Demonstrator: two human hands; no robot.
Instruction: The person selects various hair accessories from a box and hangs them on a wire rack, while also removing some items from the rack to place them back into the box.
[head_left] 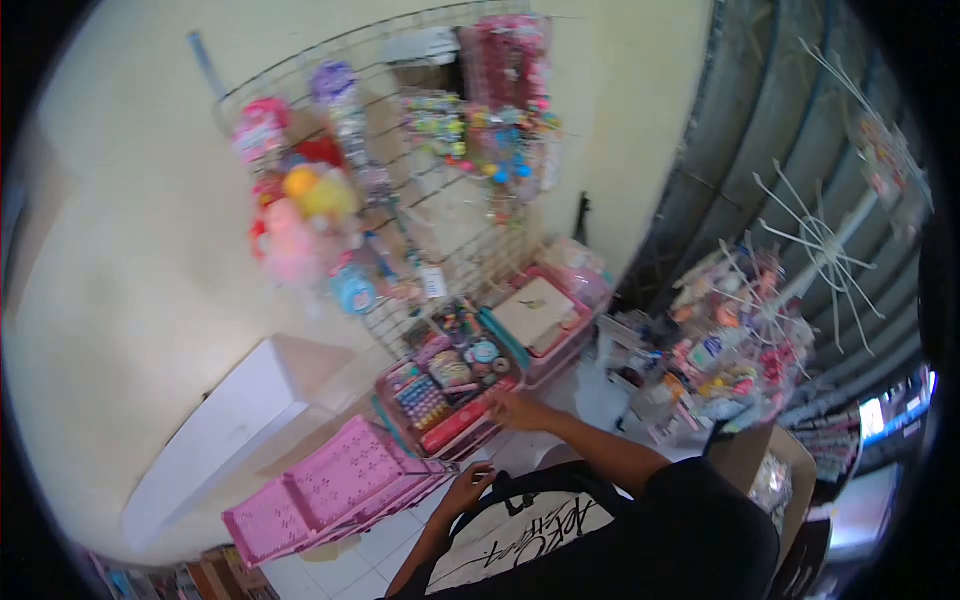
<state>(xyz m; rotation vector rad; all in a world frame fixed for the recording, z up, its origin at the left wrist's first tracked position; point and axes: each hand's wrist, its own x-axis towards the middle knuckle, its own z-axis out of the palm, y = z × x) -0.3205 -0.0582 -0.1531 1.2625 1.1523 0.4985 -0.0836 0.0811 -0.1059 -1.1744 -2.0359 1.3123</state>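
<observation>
My right hand (522,412) reaches over the near edge of a pink basket (445,455), its fingers closed at the end of a long red packet (455,425). The finer finger detail is blurred. Beside the packet in the basket are a card of colourful beads (422,400), a round tub (485,352) and several small packs. Close to my body, my left hand (468,490) hangs with loosely bent fingers apart and nothing visible in it.
A pink crate rack (340,470) stands left of the basket, below a white wall shelf (225,440). Accessories hang on a wire grid (400,190). A second pink bin (560,350) bears a pale lid. At right are a white rotating stand (825,250) and a cardboard box (740,460).
</observation>
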